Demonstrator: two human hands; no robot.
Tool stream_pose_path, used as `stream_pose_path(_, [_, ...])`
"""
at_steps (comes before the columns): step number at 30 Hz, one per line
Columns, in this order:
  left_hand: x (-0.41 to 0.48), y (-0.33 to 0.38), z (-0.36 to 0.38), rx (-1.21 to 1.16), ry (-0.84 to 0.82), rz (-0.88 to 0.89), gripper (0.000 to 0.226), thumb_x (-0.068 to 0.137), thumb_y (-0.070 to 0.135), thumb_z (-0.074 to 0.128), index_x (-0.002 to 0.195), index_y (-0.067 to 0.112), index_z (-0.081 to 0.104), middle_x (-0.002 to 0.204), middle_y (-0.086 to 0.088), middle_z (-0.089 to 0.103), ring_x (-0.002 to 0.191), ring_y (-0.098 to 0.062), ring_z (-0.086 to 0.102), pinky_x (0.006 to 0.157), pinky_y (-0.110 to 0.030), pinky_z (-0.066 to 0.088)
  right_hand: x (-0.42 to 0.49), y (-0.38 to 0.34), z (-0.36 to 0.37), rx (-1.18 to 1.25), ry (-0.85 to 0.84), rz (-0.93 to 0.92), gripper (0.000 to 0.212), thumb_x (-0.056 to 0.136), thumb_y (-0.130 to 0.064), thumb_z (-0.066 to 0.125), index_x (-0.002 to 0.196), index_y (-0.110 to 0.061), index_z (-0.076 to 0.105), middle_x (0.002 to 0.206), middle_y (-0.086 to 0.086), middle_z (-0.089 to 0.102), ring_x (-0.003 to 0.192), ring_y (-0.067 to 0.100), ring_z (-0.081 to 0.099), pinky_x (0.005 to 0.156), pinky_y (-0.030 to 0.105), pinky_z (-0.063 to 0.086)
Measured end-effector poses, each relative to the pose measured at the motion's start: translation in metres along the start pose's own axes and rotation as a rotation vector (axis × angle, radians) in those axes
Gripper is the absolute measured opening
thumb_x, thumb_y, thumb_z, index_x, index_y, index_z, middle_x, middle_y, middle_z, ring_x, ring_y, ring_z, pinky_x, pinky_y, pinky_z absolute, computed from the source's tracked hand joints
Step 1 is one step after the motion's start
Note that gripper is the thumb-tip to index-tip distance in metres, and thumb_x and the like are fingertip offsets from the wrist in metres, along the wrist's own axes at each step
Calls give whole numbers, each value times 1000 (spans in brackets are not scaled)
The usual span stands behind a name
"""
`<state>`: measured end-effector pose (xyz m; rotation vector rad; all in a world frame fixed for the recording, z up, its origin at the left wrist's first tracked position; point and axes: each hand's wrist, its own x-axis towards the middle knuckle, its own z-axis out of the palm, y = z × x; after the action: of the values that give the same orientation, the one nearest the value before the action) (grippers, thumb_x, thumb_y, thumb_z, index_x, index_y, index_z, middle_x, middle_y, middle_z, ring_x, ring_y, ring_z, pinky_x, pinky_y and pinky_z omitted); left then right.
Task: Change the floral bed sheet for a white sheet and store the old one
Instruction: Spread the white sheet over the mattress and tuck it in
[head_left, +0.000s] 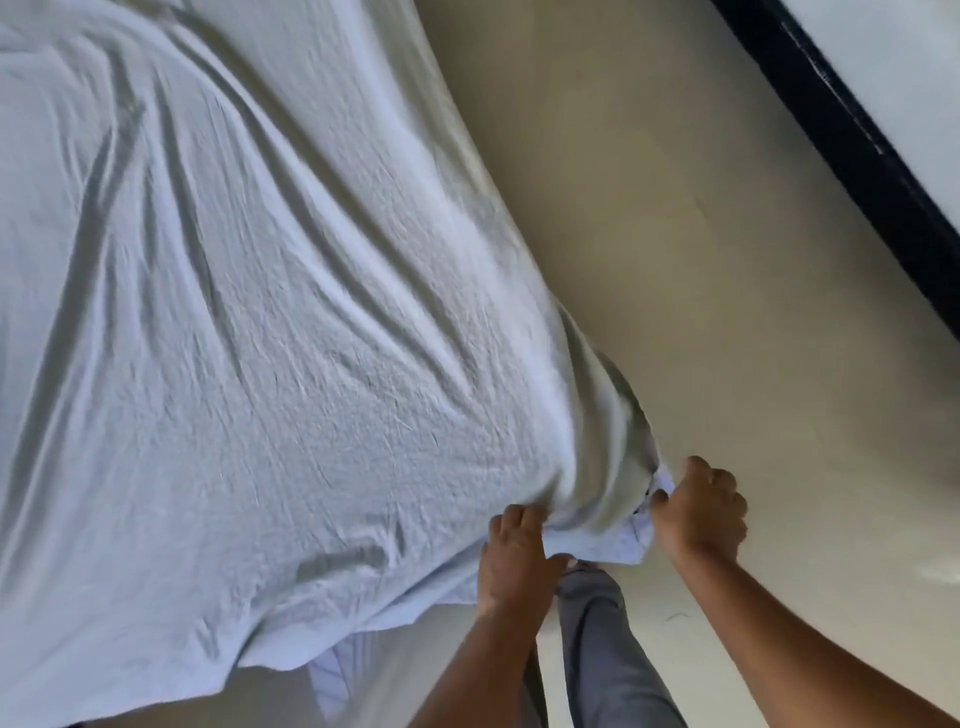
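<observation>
The white sheet (260, 338) lies spread over the bed and fills the left and middle of your view. It is creased, with long folds running toward the near corner. That corner (597, 499) is bunched into a thick roll that hangs off the bed's edge just in front of you, and both your hands are on it.

Your left hand (514, 558) sits on the bed side of the bunch. Its fingers are curled down into the cloth and its thumb reaches out to the right under the gathered fold, so it grips the sheet. Your right hand (701, 512) is on the floor side, closed in a fist with the knuckles up, and it pinches the tip of the corner where the hem pokes out beside the thumb. The two hands are near each other with only the rolled cloth between them.

Along the near edge, left of your left forearm, the hem hangs loose. A pale striped layer (330, 675) shows beneath it; you cannot tell from here what it is.

Below the hands, between your forearms, is your grey trouser leg (602, 639). It stands on a plain beige floor (675, 234) that runs along the right side of the bed. At the far right a dark strip (841, 135) lines the foot of a white wall (893, 36).
</observation>
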<state>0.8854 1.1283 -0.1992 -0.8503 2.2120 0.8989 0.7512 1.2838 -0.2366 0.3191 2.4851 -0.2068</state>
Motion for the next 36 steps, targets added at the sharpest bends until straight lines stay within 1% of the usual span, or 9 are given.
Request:
stream_pose_path(5, [-18, -44, 0, 211, 141, -246, 56, 86, 42, 72, 130, 21, 44, 133, 2, 45, 125, -23, 44, 99, -36, 43, -53, -50, 33, -54, -148, -510, 55, 80, -60, 75, 108, -15, 60, 104, 5, 59, 89, 27, 63, 71, 38, 55])
stream_pose_path(11, [-19, -77, -2, 167, 45, -267, 17, 96, 28, 56, 109, 21, 62, 123, 1, 62, 117, -23, 56, 91, -34, 49, -50, -60, 52, -211, -98, -519, 35, 96, -45, 64, 111, -14, 66, 114, 12, 60, 104, 34, 58, 81, 41, 51])
stream_pose_path(16, [-27, -43, 9, -43, -230, -175, 19, 88, 29, 62, 104, 21, 69, 111, -5, 69, 108, -27, 63, 81, -28, 48, -26, -17, 33, -256, -100, -680, 20, 93, -30, 71, 91, -13, 62, 81, 10, 66, 79, 35, 64, 61, 32, 36])
stream_pose_path(23, [-26, -5, 8, -136, -412, -105, 38, 91, 24, 47, 116, 9, 71, 122, -14, 67, 117, -32, 59, 88, -29, 46, -5, -5, -5, -372, -209, -483, 23, 100, -38, 55, 89, -22, 43, 87, 2, 63, 89, 28, 64, 67, 32, 41])
stream_pose_path(26, [-26, -16, 0, -133, -358, -91, 27, 97, 16, 54, 118, 12, 70, 126, -11, 64, 122, -30, 57, 96, -27, 43, -14, -29, -12, -438, -100, -431, 12, 99, -31, 52, 106, -22, 48, 108, 3, 64, 102, 28, 63, 70, 32, 45])
stream_pose_path(29, [-24, -51, -17, -183, -110, -97, 14, 90, 32, 66, 103, 26, 65, 111, 6, 55, 119, -19, 56, 88, -25, 44, -30, -58, -6, -466, 101, -588, 40, 80, -31, 81, 106, -13, 57, 102, 10, 61, 91, 34, 63, 63, 38, 52])
stream_pose_path(33, [-21, -104, -38, 76, 230, -184, 92, 42, 63, 91, 118, 21, 62, 129, 3, 60, 117, -21, 56, 75, -29, 57, -57, -95, 33, -366, 186, -1072, 70, 52, -30, 99, 110, -7, 68, 114, 14, 63, 98, 36, 68, 65, 42, 60])
stream_pose_path(35, [-19, -125, -39, 159, 187, -249, 120, 66, 62, 82, 158, 15, 21, 166, -6, 12, 151, -33, 20, 109, -46, 42, -68, -107, 55, -406, 112, -1255, 93, 44, -44, 100, 125, -10, 69, 136, 14, 61, 118, 33, 66, 85, 43, 60])
stream_pose_path(36, [-17, -137, -36, 179, 128, -255, 119, 79, 60, 73, 160, 22, -6, 165, -3, -17, 154, -33, -5, 120, -49, 25, -69, -107, 62, -458, 57, -1275, 104, 39, -51, 100, 130, -13, 68, 143, 13, 58, 126, 33, 61, 93, 48, 56])
